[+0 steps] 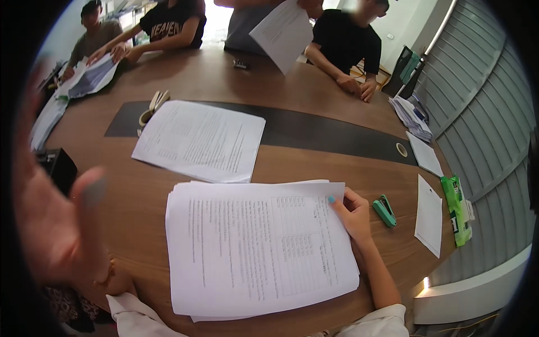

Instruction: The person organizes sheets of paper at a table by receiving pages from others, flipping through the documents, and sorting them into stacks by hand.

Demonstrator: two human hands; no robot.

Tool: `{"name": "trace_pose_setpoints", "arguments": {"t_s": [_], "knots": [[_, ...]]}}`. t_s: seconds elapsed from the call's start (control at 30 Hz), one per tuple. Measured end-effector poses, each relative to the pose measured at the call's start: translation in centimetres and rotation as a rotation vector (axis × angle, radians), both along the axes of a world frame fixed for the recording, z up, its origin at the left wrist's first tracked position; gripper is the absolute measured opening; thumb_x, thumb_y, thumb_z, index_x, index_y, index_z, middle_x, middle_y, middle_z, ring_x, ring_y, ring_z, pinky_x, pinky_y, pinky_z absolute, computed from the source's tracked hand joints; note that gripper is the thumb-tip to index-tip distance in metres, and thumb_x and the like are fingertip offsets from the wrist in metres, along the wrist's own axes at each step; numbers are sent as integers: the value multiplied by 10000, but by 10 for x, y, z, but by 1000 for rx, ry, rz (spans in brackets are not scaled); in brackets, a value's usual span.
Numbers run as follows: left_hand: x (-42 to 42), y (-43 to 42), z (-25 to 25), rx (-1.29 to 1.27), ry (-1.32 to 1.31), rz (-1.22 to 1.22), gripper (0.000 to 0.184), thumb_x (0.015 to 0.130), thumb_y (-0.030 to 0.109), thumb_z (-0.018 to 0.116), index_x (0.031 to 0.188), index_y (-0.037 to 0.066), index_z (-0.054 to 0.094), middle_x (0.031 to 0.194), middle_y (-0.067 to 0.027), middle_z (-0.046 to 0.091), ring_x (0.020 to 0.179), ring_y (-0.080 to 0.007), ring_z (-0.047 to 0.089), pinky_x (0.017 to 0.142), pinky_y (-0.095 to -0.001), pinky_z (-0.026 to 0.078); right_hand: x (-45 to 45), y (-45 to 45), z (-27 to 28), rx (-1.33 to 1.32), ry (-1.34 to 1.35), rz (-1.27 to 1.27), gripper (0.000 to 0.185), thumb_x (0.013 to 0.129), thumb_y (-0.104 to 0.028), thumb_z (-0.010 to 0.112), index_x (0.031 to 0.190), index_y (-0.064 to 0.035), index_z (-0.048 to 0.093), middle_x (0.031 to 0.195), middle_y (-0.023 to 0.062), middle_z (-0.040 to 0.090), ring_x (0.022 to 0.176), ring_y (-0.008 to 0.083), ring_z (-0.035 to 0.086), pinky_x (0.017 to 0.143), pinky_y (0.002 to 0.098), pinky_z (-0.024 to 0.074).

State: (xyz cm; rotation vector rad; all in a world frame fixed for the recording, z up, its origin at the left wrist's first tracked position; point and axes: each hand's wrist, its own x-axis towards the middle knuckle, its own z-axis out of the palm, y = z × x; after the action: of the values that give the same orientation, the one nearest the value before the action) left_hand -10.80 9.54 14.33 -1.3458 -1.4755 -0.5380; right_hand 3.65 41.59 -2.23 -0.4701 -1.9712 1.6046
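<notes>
Right hand point(355, 218) pinches upper right corner of near paper stack point(252, 253), thumb on top; left hand point(50, 224) raised, empty, thumb spread from blurred fingers. Stack lies on table point(314, 163), edges uneven; farther papers point(208, 140) just beyond. Green stapler point(384, 212) apart, untouched.

My right hand point(353, 216) holds the big paper stack point(258, 247) by its edge; my left hand point(62, 219) is raised, open, apart from it.
</notes>
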Motion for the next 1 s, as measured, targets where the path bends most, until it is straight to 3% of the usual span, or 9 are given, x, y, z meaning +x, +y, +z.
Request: {"name": "trace_pose_setpoints", "arguments": {"t_s": [0.07, 0.1, 0.23, 0.27, 0.37, 0.4, 0.47, 0.5, 1.0], "knots": [[-1, 26, -10, -5, -293, 98, 428, 659, 27, 598, 1062, -21, 463, 1041, -127, 503, 958, -207, 488, 815, -287, 371, 3, 5, -4, 26, -59, 22, 116, 740, -101, 581, 782, 4, 553, 644, -17, 509, 555, 22, 426, 480, 154, 334], [-5, 40, -16, -44, -385, 47, 428, 640, 13, 606, 1046, -15, 473, 1015, -116, 514, 950, -203, 490, 806, -288, 375, 3, 7, -5, 27, -37, 19, 116, 740, -101, 581, 782, 4, 553, 644, -17, 509, 555, 22, 426, 480, 154, 334], [-24, 91, -66, -350, -963, -387, 388, 658, 27, 601, 1029, 17, 489, 1013, -113, 523, 998, -210, 460, 873, -315, 328, 5, 9, -6, 53, -85, 45, 140, 738, -83, 581, 831, 18, 554, 702, 14, 551, 618, 44, 491, 538, 171, 388], [-28, 103, -86, -467, -1059, -475, 417, 695, 146, 614, 1046, -10, 453, 1069, -158, 477, 1011, -248, 443, 868, -324, 338, 4, 10, -6, 64, -95, 50, 140, 737, -87, 583, 828, 15, 554, 696, 14, 549, 615, 44, 490, 534, 170, 386], [-5, 128, -129, -553, -833, -399, 480, 732, 213, 571, 1121, 9, 377, 1152, -210, 373, 1117, -331, 320, 927, -391, 262, 1, 7, -10, 10, -8, 36, 149, 723, -134, 604, 771, 0, 562, 638, -27, 479, 552, 24, 407, 478, 166, 326], [-3, 130, -138, -563, -825, -403, 480, 732, 213, 571, 1121, 9, 377, 1152, -210, 373, 1117, -331, 320, 927, -391, 262, 1, 8, -11, 6, -1, 27, 149, 723, -134, 604, 771, 0, 562, 638, -27, 479, 552, 24, 407, 478, 166, 326], [1, 131, -146, -776, -569, -266, 466, 773, 267, 513, 1142, 24, 366, 1154, -214, 360, 1104, -327, 330, 924, -392, 265, 1, 10, -14, 52, 16, 40, 152, 721, -132, 602, 767, 7, 563, 642, -23, 478, 549, 27, 404, 480, 172, 325], [0, 128, -139, -813, -621, -288, 461, 799, 302, 461, 1156, 29, 356, 1147, -213, 359, 1081, -320, 350, 920, -386, 270, 1, 9, -13, 41, 17, 34, 152, 721, -132, 602, 767, 7, 563, 642, -23, 478, 549, 27, 404, 480, 172, 325], [-1, 129, -140, -856, -630, -279, 474, 792, 262, 463, 1197, 60, 325, 1185, -190, 330, 1089, -328, 330, 921, -376, 275, 2, 6, -6, 27, -45, 36, 164, 724, -151, 600, 757, 5, 565, 637, -16, 464, 553, 34, 409, 477, 175, 323]]}}
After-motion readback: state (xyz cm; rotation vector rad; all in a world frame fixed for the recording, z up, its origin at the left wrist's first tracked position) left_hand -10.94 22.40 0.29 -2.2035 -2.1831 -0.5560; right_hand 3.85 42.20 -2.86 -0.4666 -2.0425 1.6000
